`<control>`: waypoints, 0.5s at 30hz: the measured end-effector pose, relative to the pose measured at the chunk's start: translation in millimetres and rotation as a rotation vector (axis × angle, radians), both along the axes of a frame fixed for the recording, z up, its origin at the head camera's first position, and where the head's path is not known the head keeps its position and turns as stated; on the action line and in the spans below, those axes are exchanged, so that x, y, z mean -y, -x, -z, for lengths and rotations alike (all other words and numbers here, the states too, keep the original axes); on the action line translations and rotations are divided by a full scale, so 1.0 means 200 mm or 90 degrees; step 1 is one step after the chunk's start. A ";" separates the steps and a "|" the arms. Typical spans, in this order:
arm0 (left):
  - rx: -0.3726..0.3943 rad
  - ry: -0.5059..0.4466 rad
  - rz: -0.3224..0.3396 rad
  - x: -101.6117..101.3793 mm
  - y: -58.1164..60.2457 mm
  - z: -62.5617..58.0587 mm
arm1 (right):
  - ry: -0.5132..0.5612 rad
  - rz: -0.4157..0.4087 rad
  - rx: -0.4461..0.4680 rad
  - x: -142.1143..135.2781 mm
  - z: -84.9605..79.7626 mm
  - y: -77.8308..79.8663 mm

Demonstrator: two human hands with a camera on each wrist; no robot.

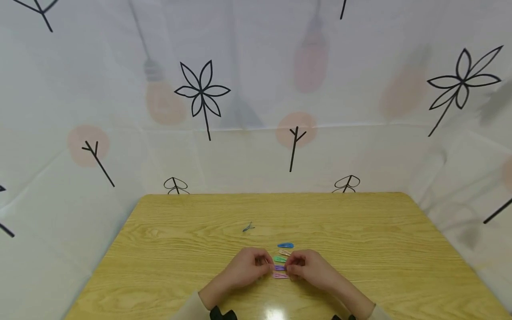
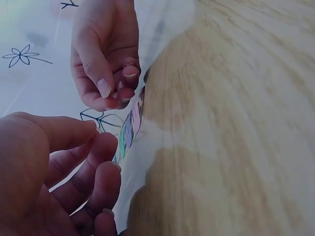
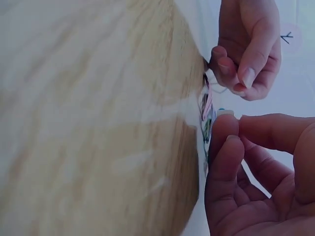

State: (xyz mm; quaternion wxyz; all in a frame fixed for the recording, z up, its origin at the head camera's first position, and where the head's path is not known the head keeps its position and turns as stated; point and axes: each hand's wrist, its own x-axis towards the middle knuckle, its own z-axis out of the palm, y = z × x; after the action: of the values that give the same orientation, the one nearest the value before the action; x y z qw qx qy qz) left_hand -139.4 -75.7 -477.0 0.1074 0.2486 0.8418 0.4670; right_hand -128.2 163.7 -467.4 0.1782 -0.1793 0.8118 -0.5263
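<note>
Several snap hair clips lie in a column on the wooden table: a blue clip [image 1: 286,245], a peach clip [image 1: 285,252], a green clip [image 1: 279,259], a purple clip [image 1: 279,268] and a pink clip [image 1: 280,276]. My left hand [image 1: 250,267] has its curled fingertips at the left end of the purple clip. Facing it, my right hand [image 1: 312,269] has thumb and forefinger together at that clip's right end, overlapping the green and peach clips' edges. In the left wrist view the purple clip [image 2: 129,130] shows beyond the fingertips. Whether either hand pinches it, I cannot tell.
A dark blue clip [image 1: 248,227], its two arms spread apart, lies farther back on the table [image 1: 180,240], left of the column. Behind and at both sides hangs a white cloth [image 1: 248,160] printed with flowers and twigs. Light glares off the table's near edge.
</note>
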 end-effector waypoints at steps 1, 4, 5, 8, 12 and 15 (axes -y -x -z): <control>-0.002 -0.001 -0.001 0.00 0.00 0.00 | -0.001 0.004 0.000 0.00 0.00 0.00; 0.002 -0.003 -0.007 0.02 0.01 0.00 | -0.002 0.012 -0.002 0.00 -0.02 0.01; 0.005 -0.005 -0.011 0.03 0.02 -0.01 | 0.000 0.015 -0.003 0.00 -0.02 0.02; 0.010 -0.006 -0.026 0.04 0.03 -0.02 | 0.016 0.022 -0.002 0.01 -0.03 0.02; 0.001 0.008 -0.046 0.07 0.04 -0.05 | 0.028 0.030 -0.004 0.01 -0.05 0.04; -0.012 0.016 -0.055 0.08 0.05 -0.07 | 0.031 0.033 -0.015 0.02 -0.06 0.06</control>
State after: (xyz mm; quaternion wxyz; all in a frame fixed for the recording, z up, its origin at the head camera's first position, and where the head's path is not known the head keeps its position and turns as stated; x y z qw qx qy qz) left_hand -148.4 -91.7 -462.2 0.0823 0.2150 0.8585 0.4583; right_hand -140.1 159.8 -456.0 0.1506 -0.1690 0.8052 -0.5481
